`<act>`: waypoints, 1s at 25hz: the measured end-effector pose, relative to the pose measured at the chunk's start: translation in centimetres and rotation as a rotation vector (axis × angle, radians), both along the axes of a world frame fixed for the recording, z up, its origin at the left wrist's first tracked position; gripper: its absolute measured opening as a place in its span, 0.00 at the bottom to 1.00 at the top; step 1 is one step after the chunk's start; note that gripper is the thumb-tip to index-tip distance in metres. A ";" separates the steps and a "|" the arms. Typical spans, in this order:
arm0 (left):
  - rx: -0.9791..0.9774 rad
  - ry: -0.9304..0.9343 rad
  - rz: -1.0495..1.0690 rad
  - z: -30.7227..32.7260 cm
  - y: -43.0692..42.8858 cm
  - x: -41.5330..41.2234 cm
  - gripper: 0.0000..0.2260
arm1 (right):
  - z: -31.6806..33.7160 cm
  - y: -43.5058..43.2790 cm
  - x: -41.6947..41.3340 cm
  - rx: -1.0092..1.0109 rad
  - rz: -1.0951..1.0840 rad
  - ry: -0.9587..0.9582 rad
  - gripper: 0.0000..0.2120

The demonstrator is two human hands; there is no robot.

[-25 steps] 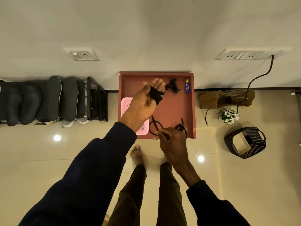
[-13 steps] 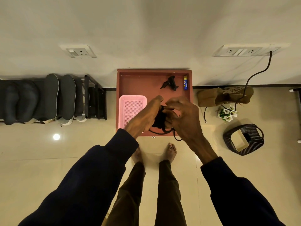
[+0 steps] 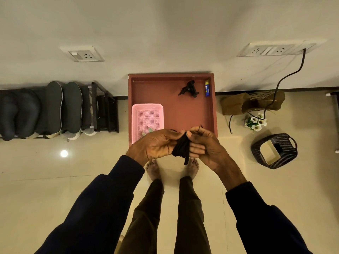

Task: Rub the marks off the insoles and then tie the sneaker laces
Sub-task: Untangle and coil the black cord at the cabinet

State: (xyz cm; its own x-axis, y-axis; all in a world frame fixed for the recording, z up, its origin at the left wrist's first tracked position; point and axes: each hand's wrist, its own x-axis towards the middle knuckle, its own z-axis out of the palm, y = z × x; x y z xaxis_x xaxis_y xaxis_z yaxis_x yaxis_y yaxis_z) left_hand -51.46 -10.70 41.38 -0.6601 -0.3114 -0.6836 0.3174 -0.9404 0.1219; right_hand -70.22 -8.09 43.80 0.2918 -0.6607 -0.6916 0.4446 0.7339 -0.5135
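A black shoelace (image 3: 181,148) is wound in a bundle round the fingers of my left hand (image 3: 157,145), with a short end hanging down. My right hand (image 3: 207,143) is against it from the right; its thumb and forefinger pinch the lace at the top of the bundle. Both hands hover over the near edge of the red-brown tray (image 3: 183,114) on the floor. Two dark insoles (image 3: 63,107) stand upright on a black shoe rack (image 3: 102,110) at the left, beside dark shoes (image 3: 16,112).
In the tray lie a pink plastic basket (image 3: 146,109), a black clip-like object (image 3: 189,88) and a small blue and yellow tube (image 3: 207,88). To the right are a brown paper bag (image 3: 253,102), white flowers (image 3: 255,122), a black basket (image 3: 275,150) and a black cable (image 3: 286,76). My bare feet (image 3: 172,167) stand below the tray.
A second ago my left hand was raised over the tray with the lace stretched to my right hand. Both hands have since come together and moved nearer me, the lace now bundled.
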 end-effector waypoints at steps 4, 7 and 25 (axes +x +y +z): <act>0.003 -0.099 0.117 -0.1 0.9 -0.7 0.30 | -0.1 -0.4 0.1 0.041 0.066 -0.015 0.14; -0.002 -0.217 0.191 0.7 1.3 -1.3 0.16 | 0.4 -0.8 0.5 0.031 0.079 0.046 0.11; -0.045 -0.045 0.133 -6.9 8.9 -2.2 0.28 | -5.5 3.3 -3.2 -0.109 0.450 0.316 0.16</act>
State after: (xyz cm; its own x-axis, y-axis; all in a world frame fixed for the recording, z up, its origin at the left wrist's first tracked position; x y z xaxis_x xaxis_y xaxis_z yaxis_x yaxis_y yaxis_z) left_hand -53.64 -1.75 34.52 -0.5799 -0.4256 -0.6947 0.4325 -0.8834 0.1802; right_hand -73.38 -4.83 38.28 0.3515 -0.5911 -0.7260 -0.0880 0.7511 -0.6543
